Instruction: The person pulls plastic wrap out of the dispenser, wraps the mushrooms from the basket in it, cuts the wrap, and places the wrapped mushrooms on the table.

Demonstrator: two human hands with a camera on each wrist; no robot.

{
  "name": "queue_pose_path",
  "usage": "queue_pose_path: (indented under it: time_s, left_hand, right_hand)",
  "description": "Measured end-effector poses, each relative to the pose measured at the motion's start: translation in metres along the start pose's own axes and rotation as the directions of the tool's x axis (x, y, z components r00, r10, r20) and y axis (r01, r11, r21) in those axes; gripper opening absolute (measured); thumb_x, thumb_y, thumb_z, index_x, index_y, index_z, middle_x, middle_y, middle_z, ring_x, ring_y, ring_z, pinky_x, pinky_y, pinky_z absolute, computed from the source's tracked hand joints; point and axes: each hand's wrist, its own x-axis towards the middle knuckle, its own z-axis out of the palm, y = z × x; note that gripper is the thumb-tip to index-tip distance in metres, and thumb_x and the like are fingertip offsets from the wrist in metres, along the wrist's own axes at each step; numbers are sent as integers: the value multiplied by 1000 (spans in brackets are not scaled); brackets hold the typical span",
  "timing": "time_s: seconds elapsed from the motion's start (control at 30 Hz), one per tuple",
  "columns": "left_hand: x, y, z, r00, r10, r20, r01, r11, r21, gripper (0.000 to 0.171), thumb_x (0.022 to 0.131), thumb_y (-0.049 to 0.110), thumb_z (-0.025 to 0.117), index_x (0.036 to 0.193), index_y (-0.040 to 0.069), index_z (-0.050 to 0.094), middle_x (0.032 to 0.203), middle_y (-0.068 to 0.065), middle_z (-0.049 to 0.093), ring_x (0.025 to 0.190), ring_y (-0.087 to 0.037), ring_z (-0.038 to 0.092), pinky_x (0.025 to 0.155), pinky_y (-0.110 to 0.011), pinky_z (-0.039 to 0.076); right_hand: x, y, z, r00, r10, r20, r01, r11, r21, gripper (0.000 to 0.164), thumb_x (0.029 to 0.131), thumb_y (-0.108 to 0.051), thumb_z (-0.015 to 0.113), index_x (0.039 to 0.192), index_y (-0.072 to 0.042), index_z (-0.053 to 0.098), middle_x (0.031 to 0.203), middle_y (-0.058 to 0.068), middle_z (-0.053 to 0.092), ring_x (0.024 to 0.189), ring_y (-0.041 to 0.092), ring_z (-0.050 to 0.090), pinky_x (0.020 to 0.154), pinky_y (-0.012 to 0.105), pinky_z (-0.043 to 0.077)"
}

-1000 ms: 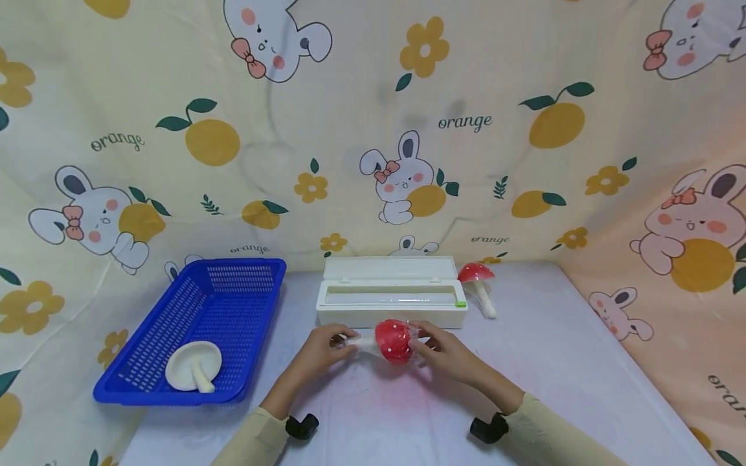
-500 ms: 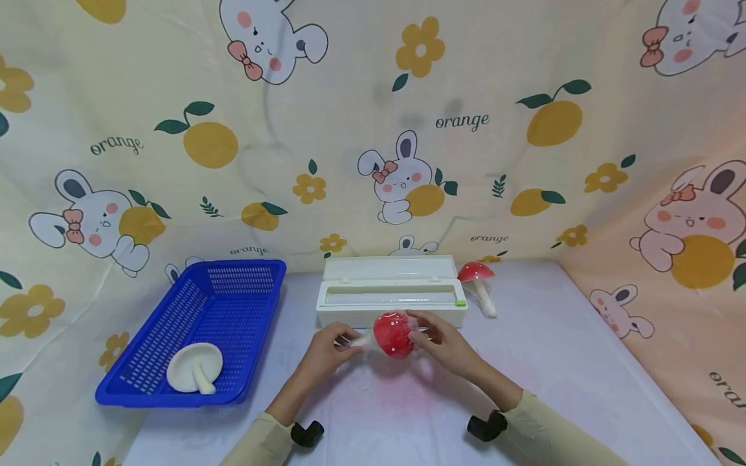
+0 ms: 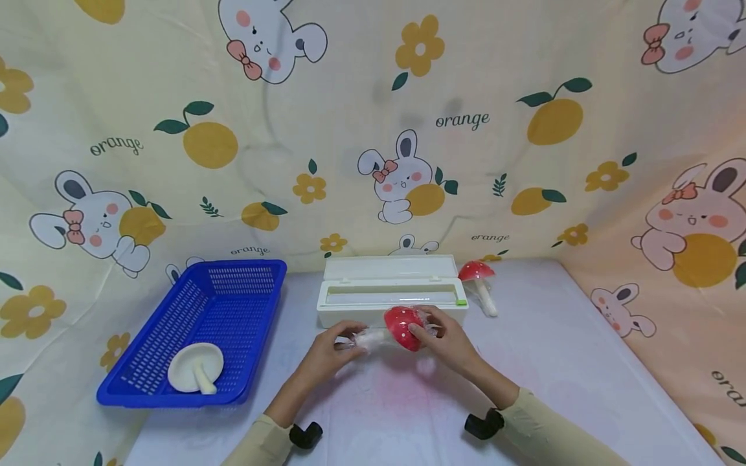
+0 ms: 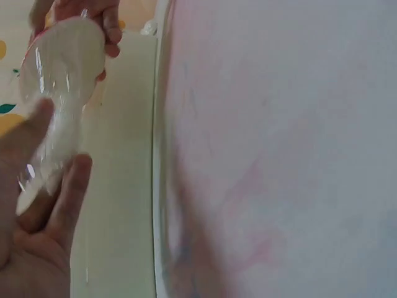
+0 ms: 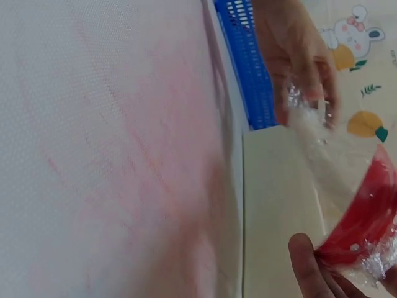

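Note:
A toy mushroom (image 3: 402, 327) with a white-spotted red cap and a white stem is held up sideways in front of a white box, with clear plastic film (image 5: 375, 261) wrapped about it. My left hand (image 3: 326, 353) pinches the film-covered end of the stem. My right hand (image 3: 449, 340) grips the cap, thumb on its near side, with bunched film by the fingers. The left wrist view shows the cap's pale underside and the stem (image 4: 62, 127) under shiny film. Much of the right hand falls outside the right wrist view.
The white film dispenser box (image 3: 390, 317) stands behind the hands, its lid raised. Another red-capped mushroom (image 3: 480, 288) leans against its right end. On the left, a blue plastic basket (image 3: 265, 323) holds a white mushroom (image 3: 195, 367). A patterned cloth hangs behind the table.
The mushroom has risen slightly and its cap has tilted, shifting a little to the right. Both hands keep hold of it; the right hand has moved up a little.

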Motion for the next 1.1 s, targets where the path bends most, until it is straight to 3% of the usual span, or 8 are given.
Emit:
queue_pose_path:
  time_s: [0.17, 0.27, 0.4, 0.57, 0.73, 0.87, 1.0, 1.1]
  left_hand:
    - [-3, 1, -8, 993, 95, 72, -92, 995, -40, 36, 108, 2, 60, 141, 12, 69, 138, -6, 72, 124, -24, 67, 103, -37, 57]
    - [-4, 0, -11, 985, 132, 113, -124, 989, -79, 39, 108, -2, 57, 144, 6, 67, 143, -11, 69, 129, -25, 65, 107, -37, 55]
    - [-2, -4, -9, 988, 93, 122, -78, 990, -119, 39, 104, 5, 69, 143, 6, 67, 141, -12, 70, 127, -20, 65, 106, -33, 56]
    - [3, -6, -1, 997, 45, 56, -40, 996, -82, 36, 97, 7, 80, 132, 11, 73, 131, -8, 74, 119, -24, 70, 101, -37, 59]
    - [6, -4, 3, 1000, 27, -2, -27, 998, -52, 25, 98, 6, 78, 123, 10, 73, 121, -11, 77, 107, -26, 75, 89, -30, 62]
    - [6, -4, 3, 999, 2, -42, -4, 999, -47, 19, 100, 8, 77, 118, 10, 73, 109, -10, 79, 93, -17, 77, 82, -24, 62]
    - [6, -4, 1, 999, -17, -45, 14, 998, -56, 18, 101, 11, 76, 119, 10, 74, 105, -7, 80, 89, -13, 76, 79, -24, 61]
    - [6, -2, -1, 999, -33, -40, 29, 996, -88, 19, 102, 10, 74, 121, 6, 73, 106, -10, 80, 90, -16, 77, 80, -25, 61]
  right_hand:
    - [1, 0, -3, 999, 38, -23, -37, 999, 35, 44, 101, -32, 76, 141, -16, 65, 131, 15, 68, 112, 31, 67, 78, 31, 63]
    - [1, -1, -4, 999, 42, -24, -41, 998, 48, 44, 101, -32, 76, 141, -15, 65, 131, 15, 68, 112, 31, 67, 78, 31, 64]
    - [0, -1, -4, 999, 38, -29, -36, 997, 67, 42, 102, -31, 75, 139, -14, 66, 131, 14, 68, 114, 31, 66, 78, 30, 64]
    - [-2, -3, 1, 999, 41, -32, -38, 996, 80, 39, 102, -31, 75, 136, -14, 67, 128, 13, 69, 110, 27, 66, 76, 29, 63]
    - [-5, -6, 5, 999, 38, 1, -38, 996, 83, 40, 103, -30, 75, 137, -11, 66, 123, 16, 71, 102, 26, 72, 74, 33, 65]
    - [-5, -5, 4, 999, 36, 31, -36, 999, 2, 43, 103, -33, 74, 140, -13, 64, 124, 14, 73, 101, 23, 72, 78, 31, 63]
    - [-5, -2, 3, 999, 32, 31, -30, 998, -60, 47, 102, -35, 75, 144, -17, 63, 124, 12, 73, 100, 21, 71, 80, 31, 61]
    - [-5, -1, 2, 1000, 3, 6, -2, 996, -91, 46, 103, -35, 74, 145, -19, 63, 125, 9, 72, 102, 19, 71, 83, 29, 60]
